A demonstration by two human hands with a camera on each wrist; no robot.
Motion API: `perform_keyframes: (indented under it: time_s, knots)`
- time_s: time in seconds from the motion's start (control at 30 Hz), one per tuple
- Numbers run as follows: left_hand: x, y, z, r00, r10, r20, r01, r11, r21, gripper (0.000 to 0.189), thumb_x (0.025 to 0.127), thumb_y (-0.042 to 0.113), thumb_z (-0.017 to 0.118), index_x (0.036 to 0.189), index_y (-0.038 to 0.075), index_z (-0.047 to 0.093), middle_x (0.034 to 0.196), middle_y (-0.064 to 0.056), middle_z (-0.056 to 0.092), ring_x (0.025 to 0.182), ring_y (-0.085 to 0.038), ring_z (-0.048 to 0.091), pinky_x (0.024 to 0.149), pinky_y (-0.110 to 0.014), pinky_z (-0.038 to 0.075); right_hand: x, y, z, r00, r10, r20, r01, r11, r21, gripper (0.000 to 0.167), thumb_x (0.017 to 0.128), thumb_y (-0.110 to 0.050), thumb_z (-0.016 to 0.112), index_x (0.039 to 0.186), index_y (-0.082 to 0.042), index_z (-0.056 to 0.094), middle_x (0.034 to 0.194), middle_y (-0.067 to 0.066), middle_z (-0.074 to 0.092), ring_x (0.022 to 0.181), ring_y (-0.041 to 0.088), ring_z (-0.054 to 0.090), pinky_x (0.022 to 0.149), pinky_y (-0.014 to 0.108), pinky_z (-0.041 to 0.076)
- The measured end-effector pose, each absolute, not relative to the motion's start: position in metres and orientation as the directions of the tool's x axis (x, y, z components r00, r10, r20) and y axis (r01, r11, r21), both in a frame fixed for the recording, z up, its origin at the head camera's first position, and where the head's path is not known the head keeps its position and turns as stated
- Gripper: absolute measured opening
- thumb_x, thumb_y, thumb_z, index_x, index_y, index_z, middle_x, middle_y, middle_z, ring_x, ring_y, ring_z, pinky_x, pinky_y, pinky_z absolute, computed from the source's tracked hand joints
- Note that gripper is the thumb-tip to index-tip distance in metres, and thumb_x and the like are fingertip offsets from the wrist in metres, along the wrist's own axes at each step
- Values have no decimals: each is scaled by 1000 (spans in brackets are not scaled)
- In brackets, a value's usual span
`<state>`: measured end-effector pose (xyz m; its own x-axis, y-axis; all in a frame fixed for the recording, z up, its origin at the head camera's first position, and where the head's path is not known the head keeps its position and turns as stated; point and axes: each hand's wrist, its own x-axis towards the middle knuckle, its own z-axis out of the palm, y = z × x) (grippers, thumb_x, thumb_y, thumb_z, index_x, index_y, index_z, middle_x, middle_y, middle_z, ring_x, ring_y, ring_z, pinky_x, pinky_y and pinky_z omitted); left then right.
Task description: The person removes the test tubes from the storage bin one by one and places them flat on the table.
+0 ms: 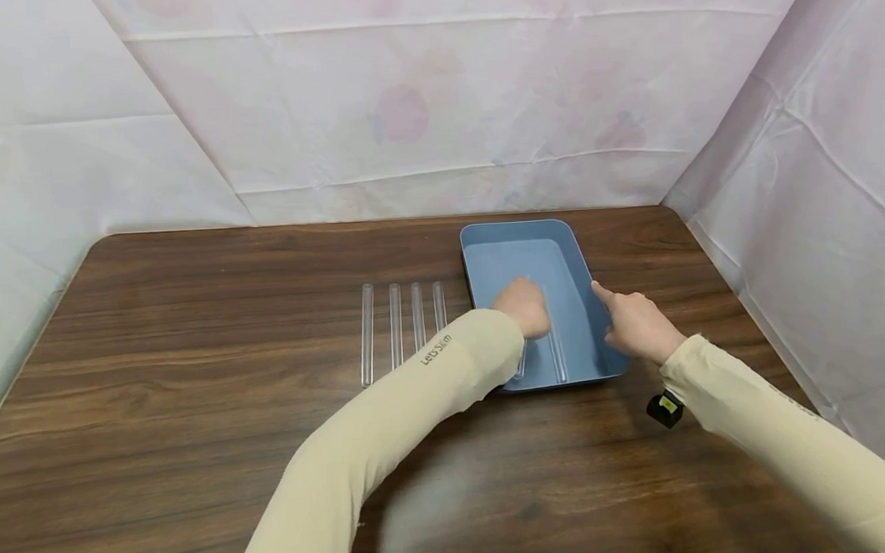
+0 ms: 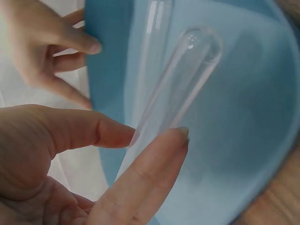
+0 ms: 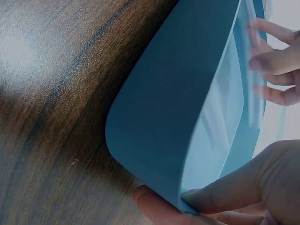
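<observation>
A clear tube [image 2: 190, 75] is pinched between the thumb and fingers of the left hand [image 1: 521, 307], over the blue tray [image 1: 520, 260]; whether the tray's floor is touched by it cannot be told. The tray's rim is gripped by the right hand [image 1: 638, 326], with the thumb inside the wall and a finger outside. A second tube [image 1: 557, 341] is seen lying in the tray, and four tubes [image 1: 367, 335] are laid side by side on the tabletop [image 1: 190, 323], left of the tray.

The tubes are judged light, rigid and smooth — liable to slip or roll. Glass or plastic cannot be determined; handling as fragile is advised. A hold near mid-length, with gentle pressure from opposite sides, is considered soundest — the rounded end being left free. The thin-walled tray appears stiff and is best steadied by its rim.
</observation>
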<state>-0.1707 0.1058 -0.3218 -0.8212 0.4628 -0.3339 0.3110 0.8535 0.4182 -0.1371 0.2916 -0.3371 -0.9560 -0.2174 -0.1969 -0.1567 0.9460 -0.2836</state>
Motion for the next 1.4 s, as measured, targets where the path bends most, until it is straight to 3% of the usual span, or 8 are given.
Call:
perform_keyframes:
  time_s: [0.07, 0.13, 0.3, 0.5, 0.63, 0.9, 1.13, 1.4]
  knots:
    - [-172, 102, -320, -823, 465, -325, 303, 844, 442, 28, 89, 7, 53, 61, 11, 50, 143, -15, 47, 73, -15, 49, 58, -21, 42, -137, 292, -338, -956, -217, -198, -157, 947, -282, 74, 73, 12, 50, 143, 13, 29, 50, -2, 34, 44, 9, 23, 45, 25, 25]
    - [-173, 98, -318, -830, 460, -316, 286, 837, 467, 19, 86, 4, 54, 68, 6, 60, 146, -17, 42, 68, -15, 48, 55, -21, 41, -138, 292, -338, -956, -217, -197, -158, 948, -278, 74, 72, 12, 50, 143, 13, 29, 50, -2, 34, 45, 9, 22, 45, 25, 25]
    - [-173, 89, -316, -839, 454, -300, 261, 820, 510, 32, 84, 3, 54, 114, -7, 59, 145, -21, 39, 60, -13, 46, 50, -20, 41, -138, 293, -338, -957, -219, -191, -161, 947, -279, 74, 72, 12, 49, 143, 14, 29, 49, -3, 31, 45, 9, 21, 45, 25, 24]
    - [-171, 76, -315, -844, 425, -328, 180, 800, 573, 64, 87, 7, 55, 141, -13, 27, 95, -15, 64, 43, -12, 53, 40, -21, 43, -137, 292, -338, -956, -220, -193, -160, 945, -285, 73, 72, 12, 48, 143, 14, 29, 48, -3, 32, 44, 8, 21, 44, 24, 24]
    - [-169, 66, -314, -856, 396, -334, 128, 787, 604, 68, 87, 10, 57, 142, -12, 23, 70, -10, 63, 48, -17, 60, 40, -22, 42, -137, 292, -338, -957, -223, -183, -167, 946, -278, 73, 72, 12, 48, 143, 14, 30, 48, -3, 32, 44, 9, 21, 45, 25, 24]
    - [-166, 46, -311, -868, 392, -306, 97, 737, 669, 76, 89, 15, 60, 146, -11, 16, 66, -9, 60, 45, -15, 54, 44, -23, 41, -137, 293, -338, -955, -235, -179, -179, 942, -283, 73, 72, 13, 49, 142, 15, 29, 48, -3, 32, 44, 9, 21, 45, 24, 24]
    - [-165, 29, -306, -874, 385, -295, 90, 726, 682, 84, 90, 20, 62, 148, -10, 9, 67, -9, 63, 61, -26, 67, 52, -25, 44, -137, 292, -338, -957, -224, -187, -167, 945, -280, 73, 72, 12, 49, 143, 14, 29, 49, -2, 33, 44, 9, 21, 45, 24, 24]
    - [-169, 7, -306, -889, 345, -302, 86, 772, 629, 89, 91, 22, 59, 149, -10, 0, 53, 0, 47, 41, -10, 40, 51, -26, 40, -138, 292, -339, -958, -221, -185, -165, 946, -278, 74, 72, 12, 50, 143, 14, 29, 50, -1, 34, 44, 9, 22, 44, 25, 25]
